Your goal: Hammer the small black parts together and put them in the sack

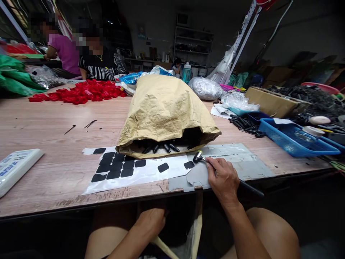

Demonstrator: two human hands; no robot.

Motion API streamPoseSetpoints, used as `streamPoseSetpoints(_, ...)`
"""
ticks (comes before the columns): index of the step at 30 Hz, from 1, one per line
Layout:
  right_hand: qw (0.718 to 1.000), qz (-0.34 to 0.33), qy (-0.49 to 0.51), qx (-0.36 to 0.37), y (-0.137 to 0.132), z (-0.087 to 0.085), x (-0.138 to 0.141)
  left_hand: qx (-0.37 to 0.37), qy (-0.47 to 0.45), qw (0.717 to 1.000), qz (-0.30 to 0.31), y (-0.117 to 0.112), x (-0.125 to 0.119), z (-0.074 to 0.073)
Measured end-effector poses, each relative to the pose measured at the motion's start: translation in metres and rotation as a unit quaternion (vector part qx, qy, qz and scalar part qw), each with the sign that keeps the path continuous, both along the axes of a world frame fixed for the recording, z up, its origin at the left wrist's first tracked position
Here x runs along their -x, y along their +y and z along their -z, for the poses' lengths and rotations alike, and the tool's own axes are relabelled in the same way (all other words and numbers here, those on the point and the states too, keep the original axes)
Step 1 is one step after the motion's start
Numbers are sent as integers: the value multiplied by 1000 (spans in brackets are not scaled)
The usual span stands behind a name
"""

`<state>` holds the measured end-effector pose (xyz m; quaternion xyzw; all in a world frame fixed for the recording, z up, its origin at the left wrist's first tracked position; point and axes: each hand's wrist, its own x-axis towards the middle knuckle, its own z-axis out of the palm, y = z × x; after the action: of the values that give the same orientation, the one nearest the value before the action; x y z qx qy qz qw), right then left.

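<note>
My right hand (223,178) is wrapped round a small hammer (198,157), whose black head with a yellowish face lies over a grey sheet (237,158). The black handle sticks out behind the hand past the table edge. Just left of the hammer head is a black rounded-square patch (189,164) on a white backing sheet (151,180) with several more patches. My left hand (152,221) is below the table edge, over a pale-edged open bag (198,216) between my knees; its fingers are hidden in shadow. A brown paper sack (167,108) lies with its mouth towards me, black tubular parts (167,148) inside.
A white box-like device (18,167) stands at the left. Red parts (83,91) are heaped behind it, near two seated people. On the right are a blue basket (293,138), loose black parts (245,126) and plastic bags. Thin black pieces (90,124) lie left of the sack.
</note>
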<state>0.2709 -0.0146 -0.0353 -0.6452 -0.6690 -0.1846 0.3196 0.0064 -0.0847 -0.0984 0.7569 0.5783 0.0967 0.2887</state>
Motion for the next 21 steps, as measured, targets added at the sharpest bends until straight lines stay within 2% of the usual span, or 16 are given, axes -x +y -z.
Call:
streamPoseSetpoints(2,1000,-3,0,2,0,0,0,29,12,999,34,-5,-4,-36)
streamPoseSetpoints(5,1000,-1,1,4,0,0,0,49,-87,991,93,6,-5,-96)
streamPoseSetpoints(6,1000,1,0,4,0,0,0,33,-97,991,84,16,-2,-112)
streamPoseSetpoints(8,1000,3,1,3,0,0,0,-82,-61,995,3,47,9,-133)
streamPoseSetpoints(10,1000,2,2,2,-1,0,1,-204,20,977,-62,83,23,-139)
streamPoseSetpoints(11,1000,2,2,1,-1,0,1,-228,70,969,-67,100,30,-139)
streamPoseSetpoints(14,1000,3,3,3,0,-1,1,-249,155,956,-15,136,45,-131)
streamPoseSetpoints(17,1000,4,2,5,0,-1,1,-273,173,946,25,145,45,-125)
streamPoseSetpoints(21,1000,5,2,6,0,-2,1,-281,170,943,61,136,32,-127)
